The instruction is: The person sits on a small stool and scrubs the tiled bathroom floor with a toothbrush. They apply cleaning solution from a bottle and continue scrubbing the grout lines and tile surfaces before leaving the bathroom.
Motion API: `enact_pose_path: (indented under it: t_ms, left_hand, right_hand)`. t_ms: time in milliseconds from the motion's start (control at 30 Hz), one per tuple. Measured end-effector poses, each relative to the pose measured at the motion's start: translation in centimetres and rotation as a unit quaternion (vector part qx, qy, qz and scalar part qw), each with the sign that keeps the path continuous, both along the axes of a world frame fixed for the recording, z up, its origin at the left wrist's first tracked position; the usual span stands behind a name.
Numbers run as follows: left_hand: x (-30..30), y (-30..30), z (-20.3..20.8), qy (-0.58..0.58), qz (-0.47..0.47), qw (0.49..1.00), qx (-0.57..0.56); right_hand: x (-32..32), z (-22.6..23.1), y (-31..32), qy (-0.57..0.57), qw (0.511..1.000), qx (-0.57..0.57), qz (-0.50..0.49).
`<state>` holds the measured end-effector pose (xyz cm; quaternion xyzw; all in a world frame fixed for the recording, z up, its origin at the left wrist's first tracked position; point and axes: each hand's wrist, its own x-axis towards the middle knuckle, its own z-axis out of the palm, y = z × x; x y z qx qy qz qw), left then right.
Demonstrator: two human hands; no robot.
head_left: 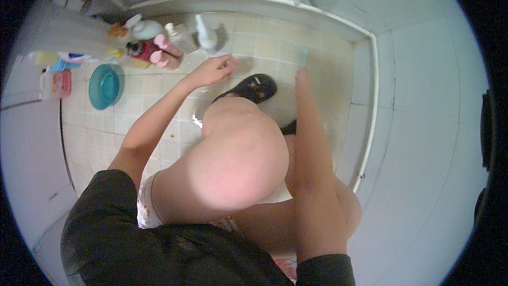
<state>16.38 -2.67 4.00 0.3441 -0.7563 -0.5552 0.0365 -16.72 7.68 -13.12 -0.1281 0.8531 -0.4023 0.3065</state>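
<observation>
My left hand (pixel 212 71) is stretched forward over the wet tiled floor, with its fingers curled together. Something small and pinkish-red shows at the fingertips, too blurred to name. Just below that hand is a black sandal (pixel 259 89) on my foot. My right hand (pixel 301 76) reaches ahead past my knees and shows only edge-on. A slim pale green translucent thing (pixel 304 55) sticks out beyond its fingers, and the hand looks closed on it. The nearest item ahead of my left hand is a white bottle (pixel 207 38) with a long neck.
Several bottles crowd the far left, among them a pump bottle (pixel 181 38), a pink bottle (pixel 165 60) and a white bottle (pixel 146 29). A teal basin (pixel 104 87) and a pinkish-red jug (pixel 56 84) stand further left. A white pipe (pixel 373 100) edges the right wall.
</observation>
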Motion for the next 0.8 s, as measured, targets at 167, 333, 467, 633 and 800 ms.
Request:
enact_pose_path:
  t_ms: [167, 333, 467, 633, 800]
  left_hand:
    - [13.7, 1.4, -1.5, -0.031, 0.119, 0.991, 0.043]
    - [15.6, 1.4, -4.1, -0.046, 0.186, 0.980, 0.059]
    - [10.2, -0.2, -5.8, 0.037, 0.191, 0.981, 0.023]
    - [9.5, -1.8, -5.1, 0.040, 0.206, 0.977, 0.041]
    - [9.5, -3.2, -5.3, 0.057, 0.212, 0.976, 0.010]
  right_hand:
    - [3.5, 1.7, -4.0, 0.114, 0.970, 0.152, 0.150]
    - [5.6, 5.4, -4.9, 0.258, 0.923, 0.152, 0.244]
    - [1.4, 4.9, -4.2, 0.251, 0.917, 0.203, 0.235]
    - [2.8, 6.2, -6.1, 0.257, 0.869, 0.236, 0.350]
    - [2.9, 5.5, -7.1, 0.237, 0.908, 0.189, 0.288]
